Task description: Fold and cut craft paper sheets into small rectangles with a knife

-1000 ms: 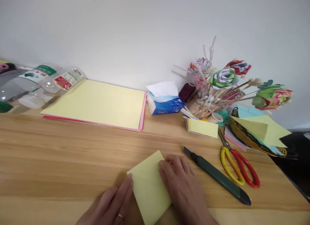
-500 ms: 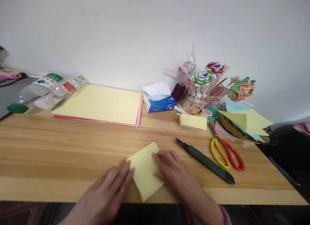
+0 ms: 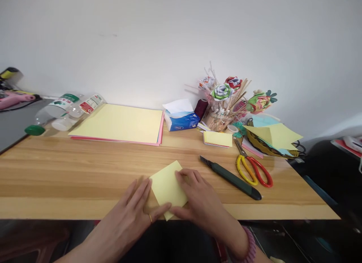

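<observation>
The left hand (image 3: 131, 210) and right hand (image 3: 202, 193) both grip the yellow paper (image 3: 167, 185), which could crease crooked if one pushes harder.

A slim gold-coloured ring (image 3: 150, 218) adorns the person's left hand (image 3: 128, 216). A thick, ribbed mauve-pink band (image 3: 249, 245) encircles the forearm behind the right hand (image 3: 199, 199).

At the lower centre of the frame, your left hand (image 3: 134, 208) and right hand (image 3: 198, 199) touch the yellow folded paper (image 3: 169, 185) from either side. Right of them you have the green cutter (image 3: 232, 179) and the scissors (image 3: 251, 165); the tissue pack (image 3: 182, 119) sits above, near the centre.
</observation>
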The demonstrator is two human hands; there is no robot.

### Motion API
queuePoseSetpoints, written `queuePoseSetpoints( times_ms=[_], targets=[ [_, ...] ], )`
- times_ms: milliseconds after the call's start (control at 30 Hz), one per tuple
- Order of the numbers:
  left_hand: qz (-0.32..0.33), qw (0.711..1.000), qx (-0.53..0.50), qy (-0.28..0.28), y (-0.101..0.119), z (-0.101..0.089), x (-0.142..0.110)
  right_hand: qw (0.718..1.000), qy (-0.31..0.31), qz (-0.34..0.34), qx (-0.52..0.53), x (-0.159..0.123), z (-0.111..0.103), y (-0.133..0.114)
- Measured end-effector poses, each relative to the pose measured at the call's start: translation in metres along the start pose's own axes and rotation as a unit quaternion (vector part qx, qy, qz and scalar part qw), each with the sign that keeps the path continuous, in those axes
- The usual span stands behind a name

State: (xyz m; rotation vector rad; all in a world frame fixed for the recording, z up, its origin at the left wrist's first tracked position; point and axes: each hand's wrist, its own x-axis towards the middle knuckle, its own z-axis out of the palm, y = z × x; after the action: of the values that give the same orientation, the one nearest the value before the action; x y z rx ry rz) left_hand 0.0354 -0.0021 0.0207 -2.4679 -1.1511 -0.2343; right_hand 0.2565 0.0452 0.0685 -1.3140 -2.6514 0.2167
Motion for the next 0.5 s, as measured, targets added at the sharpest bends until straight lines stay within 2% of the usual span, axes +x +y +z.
queuePoseSetpoints(
  times_ms=[100, 267, 367, 500],
  targets=[
    [0.021, 1.000, -0.005, 0.014, 0.000, -0.004, 0.003, 0.999, 0.028, -0.018, -0.020, -0.003, 0.004, 0.001],
    [0.040, 0.999, 0.006, 0.028, -0.003, -0.009, 0.006, 0.981, 0.141, -0.083, -0.109, -0.025, 0.019, -0.011],
    [0.046, 0.999, 0.020, 0.017, -0.005, -0.009, 0.006, 0.975, 0.138, -0.132, -0.117, -0.042, 0.026, -0.018],
    [0.059, 0.998, 0.000, 0.029, -0.008, -0.010, 0.004, 0.983, 0.107, -0.102, -0.107, -0.056, 0.024, -0.011]
  ],
)
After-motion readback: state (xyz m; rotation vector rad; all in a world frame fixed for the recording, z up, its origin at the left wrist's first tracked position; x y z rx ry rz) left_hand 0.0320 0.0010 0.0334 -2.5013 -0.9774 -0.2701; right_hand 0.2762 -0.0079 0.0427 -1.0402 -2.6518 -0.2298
